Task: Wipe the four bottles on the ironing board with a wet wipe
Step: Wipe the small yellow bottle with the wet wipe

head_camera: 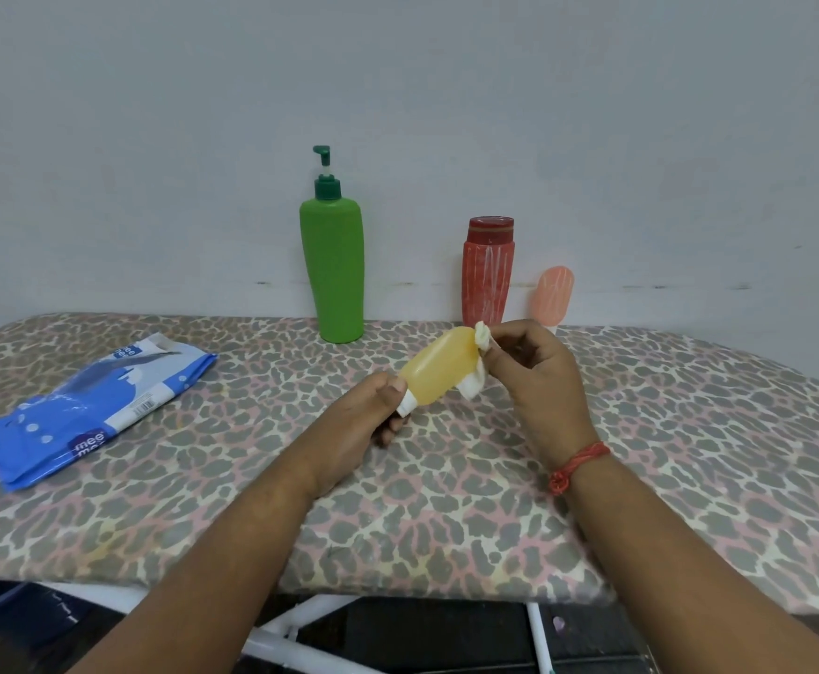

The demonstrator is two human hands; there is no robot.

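Left hand (373, 411) grips yellow bottle (439, 374) cap; right hand (536, 377) pinches wipe (480, 335) against it. Three bottles at frame centre stand unhandled.

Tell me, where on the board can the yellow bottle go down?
Bare cover lies between the wipes pack and the green pump bottle, and on the ironing board right of the right hand. It's crowded by the red bottle and peach bottle.
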